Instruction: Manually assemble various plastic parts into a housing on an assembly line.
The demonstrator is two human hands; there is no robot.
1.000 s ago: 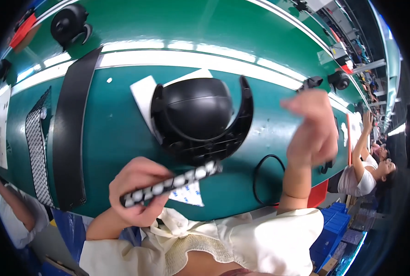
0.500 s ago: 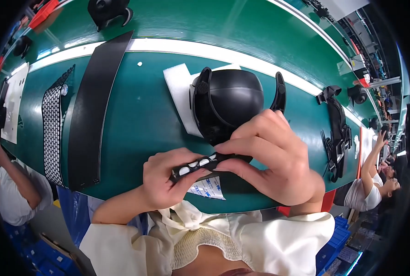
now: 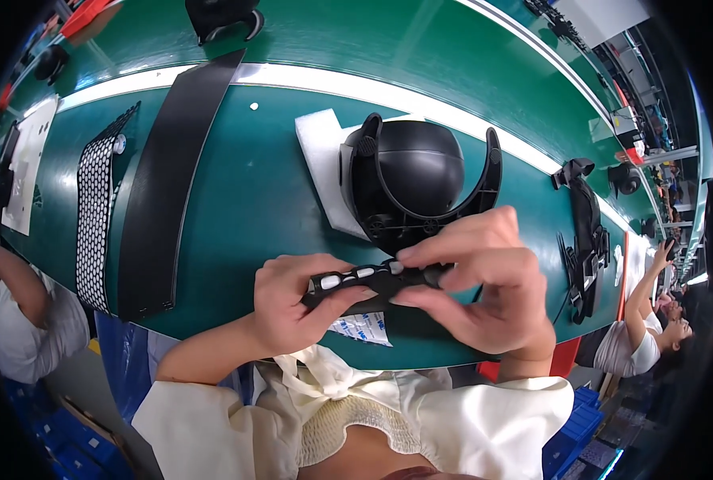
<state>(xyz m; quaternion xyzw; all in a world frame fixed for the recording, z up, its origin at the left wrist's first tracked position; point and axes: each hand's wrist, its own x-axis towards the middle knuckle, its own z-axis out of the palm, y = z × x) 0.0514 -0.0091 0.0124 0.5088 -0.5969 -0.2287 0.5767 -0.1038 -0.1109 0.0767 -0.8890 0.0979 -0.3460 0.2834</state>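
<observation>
My left hand [image 3: 292,300] is closed around the left end of a short black strip-like part [image 3: 384,286] with white oval pads along its upper side. At the right end, my right hand [image 3: 496,276] pinches the same part, fingertips at its upper edge and thumb below. Just beyond my hands stands a black dome-shaped shell [image 3: 422,168] with a curved, two-armed black frame [image 3: 372,152] around its front. White foam [image 3: 322,160] lies against its left side. Under the held part, a white sheet with blue print [image 3: 364,328] rests near the table edge.
To the left lie a long black panel [image 3: 168,184] and a strip of white dots on black backing [image 3: 95,228]. Black straps with buckles [image 3: 587,240] are at the right. Another black shell [image 3: 220,18] sits on the green surface beyond the white rail. Other people sit at both sides.
My right hand's fingers have loosened and spread a little along the strip-like part, uncovering more of its right end. The whole view has shifted slightly, moving the shell rightward in it.
</observation>
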